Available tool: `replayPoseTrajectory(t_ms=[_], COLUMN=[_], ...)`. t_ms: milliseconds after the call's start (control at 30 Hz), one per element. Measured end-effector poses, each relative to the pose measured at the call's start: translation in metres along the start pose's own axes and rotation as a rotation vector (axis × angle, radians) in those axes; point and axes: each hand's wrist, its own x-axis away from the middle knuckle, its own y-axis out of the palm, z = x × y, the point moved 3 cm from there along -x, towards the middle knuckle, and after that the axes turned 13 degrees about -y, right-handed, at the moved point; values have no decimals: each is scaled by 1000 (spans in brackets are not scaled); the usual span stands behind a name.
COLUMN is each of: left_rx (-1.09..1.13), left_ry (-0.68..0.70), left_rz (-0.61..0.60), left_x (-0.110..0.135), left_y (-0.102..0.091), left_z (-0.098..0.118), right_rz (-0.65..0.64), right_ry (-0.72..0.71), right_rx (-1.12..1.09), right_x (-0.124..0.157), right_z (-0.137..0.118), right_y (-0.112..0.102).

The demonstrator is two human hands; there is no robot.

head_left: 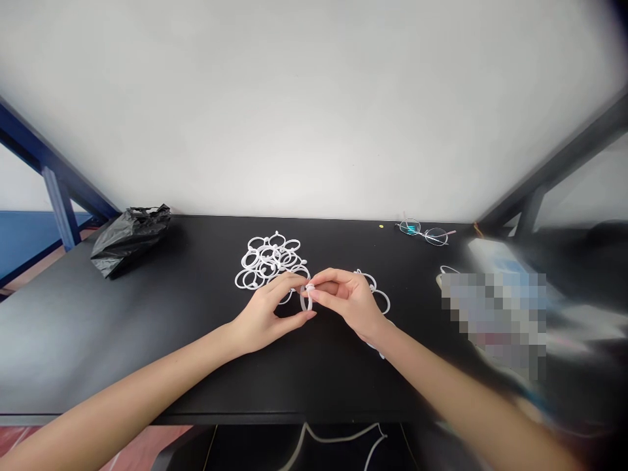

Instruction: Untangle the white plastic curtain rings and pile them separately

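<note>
Between my two hands, a small white ring (309, 301) with a knob at its top is held upright above the black table (206, 366). My left hand (267, 307) grips the ring from the left, fingers at its top and thumb near its lower edge. At the ring's knob, my right hand (346, 297) pinches with thumb and fingertips. Just behind my left hand lies a loose pile of similar white rings (267, 258). More white rings (381, 301) lie by my right hand, partly hidden under the hand and wrist.
A crumpled black plastic bag (130, 239) lies at the back left. Eyeglasses (422, 232) rest near the wall at the back right, with a small yellow spot (381, 226) beside them. Blurred, partly pixelated packages (495, 314) take up the right side. White cable (338, 437) hangs below the front edge.
</note>
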Motion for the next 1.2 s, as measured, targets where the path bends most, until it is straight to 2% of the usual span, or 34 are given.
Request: replayPoseTrajectory(t_ms=[167,633,733,867,967,1067,1100,1200], left_rx=[-22,-40,-82,-250,-418,-537,-565,-620], left_ry=[6,2,32,69,53,6,-8,-43], left_rz=[-20,-58,-20,106,174,178,171,146], left_x=[0,2,1,-3,-6,-9,-10,-10], left_y=[-1,-4,-5,-9,-13,-15,-15,-15], left_z=[0,-1,-2,-8,-17,-24,-26,-29], right_rz=[4,14,18,23,57,19,-20,-135], right_ry=[-127,-199,-198,-162,-254,-348,-329,-150], right_rx=[117,217,235,317,542,896,1015,1311], right_x=[-1,-2,-2,-3,-3,-3,-4,-5], right_z=[-1,-3,-2,0,-4,-10,-11,-11], right_y=[-5,-8,-9,-13,-20,-24,-26,-32])
